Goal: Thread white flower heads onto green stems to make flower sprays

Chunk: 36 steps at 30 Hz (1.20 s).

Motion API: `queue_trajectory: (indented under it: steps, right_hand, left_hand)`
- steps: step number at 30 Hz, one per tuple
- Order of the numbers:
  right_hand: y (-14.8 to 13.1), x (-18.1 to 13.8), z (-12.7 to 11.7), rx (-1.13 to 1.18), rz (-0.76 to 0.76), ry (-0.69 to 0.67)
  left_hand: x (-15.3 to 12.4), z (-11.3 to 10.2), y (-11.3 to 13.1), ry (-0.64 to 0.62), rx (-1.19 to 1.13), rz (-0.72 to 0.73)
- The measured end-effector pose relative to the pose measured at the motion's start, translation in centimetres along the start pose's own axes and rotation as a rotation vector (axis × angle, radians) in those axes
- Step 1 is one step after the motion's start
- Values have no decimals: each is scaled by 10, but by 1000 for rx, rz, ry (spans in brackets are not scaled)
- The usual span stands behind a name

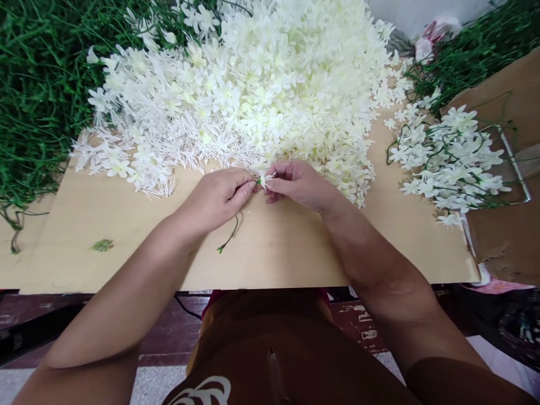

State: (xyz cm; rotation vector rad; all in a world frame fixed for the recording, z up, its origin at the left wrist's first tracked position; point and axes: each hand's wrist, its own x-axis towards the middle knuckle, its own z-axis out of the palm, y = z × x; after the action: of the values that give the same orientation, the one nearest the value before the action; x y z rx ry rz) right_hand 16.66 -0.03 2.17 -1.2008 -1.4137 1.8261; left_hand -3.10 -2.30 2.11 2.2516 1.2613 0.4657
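My left hand (pixel 230 194) is closed in a pinch on a thin green artificial stem (pixel 231 235), whose lower end hangs below the fingers over the table. Fingertips of my right hand (pixel 293 183) pinch a small white artificial flower (pixel 266 179). Flower and green stem tip meet between the two hands; whether they are joined I cannot tell. Just beyond my hands spreads a large heap of loose white flowers (pixel 295 84) with pale yellow centres.
Tangled green stems (pixel 42 95) are piled at the left, more stems (pixel 485 56) at the back right. Flowered stems (pixel 458 157) lie by a metal wire handle (pixel 515 163) and brown cardboard (pixel 506 236) on the right. A green scrap (pixel 102 245) rests on the tan tabletop (pixel 278 256).
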Motion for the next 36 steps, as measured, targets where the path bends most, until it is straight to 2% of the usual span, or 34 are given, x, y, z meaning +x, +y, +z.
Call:
queue_trajectory:
  steps: [4,10,18,23,29,36]
  right_hand:
    - [5,3,-1,39,-38,-7]
    - [3,2,2,45,-36,-6]
    - [1,1,2,60,-32,-41]
    - [4,2,2,69,-43,-65]
    - [5,2,5,63,-58,-57]
    - [4,2,6,40,-80,-6]
  left_hand:
    - [1,6,0,49,-185,-40]
    - [5,10,1,51,-484,-121]
    - [2,0,7,-16,-562,-224]
    - [1,-1,1,-110,-557,-160]
    - [4,2,-3,-106,-523,-182]
    - [5,7,-3,-41,-625,-245]
